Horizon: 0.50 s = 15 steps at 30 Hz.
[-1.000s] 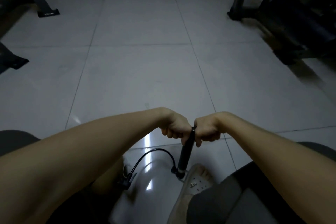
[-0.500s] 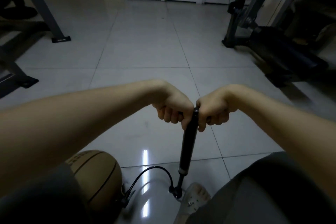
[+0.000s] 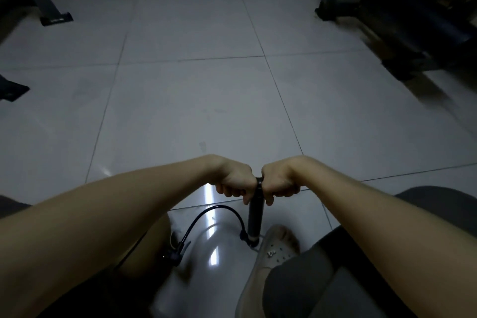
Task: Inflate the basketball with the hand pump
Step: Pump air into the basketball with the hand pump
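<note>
Slippage is our main worry. Our left hand (image 3: pixel 235 184) and right hand (image 3: pixel 280 184) form 2 tight fists round the handle of the hand pump (image 3: pixel 255 217), whose barrel leans slightly. Our shoe (image 3: pixel 275 253) sits at its base; if that foot lifts, a hard push could skid the pump across the glossy floor (image 3: pixel 193 111). The hose (image 3: pixel 214 210) arcs to the basketball (image 3: pixel 144 255), mostly hidden under our left forearm. If the ball rolls, it could wrench the connector and leak air.
</note>
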Each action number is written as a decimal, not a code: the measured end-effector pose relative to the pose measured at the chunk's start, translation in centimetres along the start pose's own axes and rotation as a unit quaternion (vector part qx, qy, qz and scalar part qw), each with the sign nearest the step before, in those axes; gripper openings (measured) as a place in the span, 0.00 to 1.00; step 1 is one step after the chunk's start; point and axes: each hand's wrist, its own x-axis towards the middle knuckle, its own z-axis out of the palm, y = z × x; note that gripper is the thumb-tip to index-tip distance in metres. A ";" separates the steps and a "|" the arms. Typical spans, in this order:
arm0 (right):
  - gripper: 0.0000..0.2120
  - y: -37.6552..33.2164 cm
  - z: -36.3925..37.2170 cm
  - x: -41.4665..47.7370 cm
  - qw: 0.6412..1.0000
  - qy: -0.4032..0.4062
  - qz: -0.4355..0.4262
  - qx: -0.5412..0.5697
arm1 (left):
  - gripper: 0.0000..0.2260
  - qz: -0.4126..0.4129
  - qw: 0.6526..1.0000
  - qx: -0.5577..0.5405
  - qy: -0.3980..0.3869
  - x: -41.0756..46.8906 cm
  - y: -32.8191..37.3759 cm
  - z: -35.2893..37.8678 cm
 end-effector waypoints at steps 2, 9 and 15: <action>0.03 0.5 0.0 -0.6 1.000 -0.002 0.003 0.007 | 0.14 -0.009 1.000 0.016 0.002 -0.3 0.8 0.2; 0.11 -1.3 -4.5 -7.7 0.999 -0.039 -0.002 -0.001 | 0.18 -0.022 0.999 0.016 -0.041 -7.6 3.6 -3.6; 0.20 -3.4 -10.8 -15.2 0.999 0.002 -0.024 0.030 | 0.23 0.022 1.000 0.013 -0.015 -15.5 6.2 -9.6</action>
